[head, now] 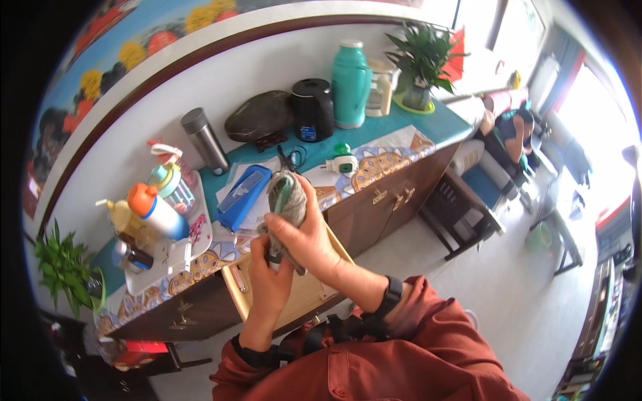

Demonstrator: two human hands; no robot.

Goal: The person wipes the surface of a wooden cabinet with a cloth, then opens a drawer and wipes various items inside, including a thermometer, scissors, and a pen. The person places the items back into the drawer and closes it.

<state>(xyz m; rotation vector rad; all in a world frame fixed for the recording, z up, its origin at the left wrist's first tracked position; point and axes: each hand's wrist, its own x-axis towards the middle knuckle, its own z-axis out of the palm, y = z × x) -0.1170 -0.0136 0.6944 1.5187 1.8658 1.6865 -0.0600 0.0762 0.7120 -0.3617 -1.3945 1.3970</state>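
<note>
A grey-brown cloth (297, 199) is wrapped around a green object (282, 194), held above an open wooden drawer (296, 301). Its exact kind is hidden by the folds. My right hand (313, 240) grips the cloth and the object from the right side, thumb across the front. Lower down, my left hand (268, 280) pinches the bottom end, where a pale and dark tip shows. In the drawer's left corner lies a small reddish item (239, 278). A blue zipped case (245, 198) rests on papers just behind my hands.
A tray (203, 235) on the cabinet carries several bottles. Behind stand a steel tumbler (205, 143), a dark stone (258, 116), a black kettle (312, 110) and a teal thermos (349, 85). A plug-in device (345, 163) lies nearby. A person (519, 133) sits at the far right.
</note>
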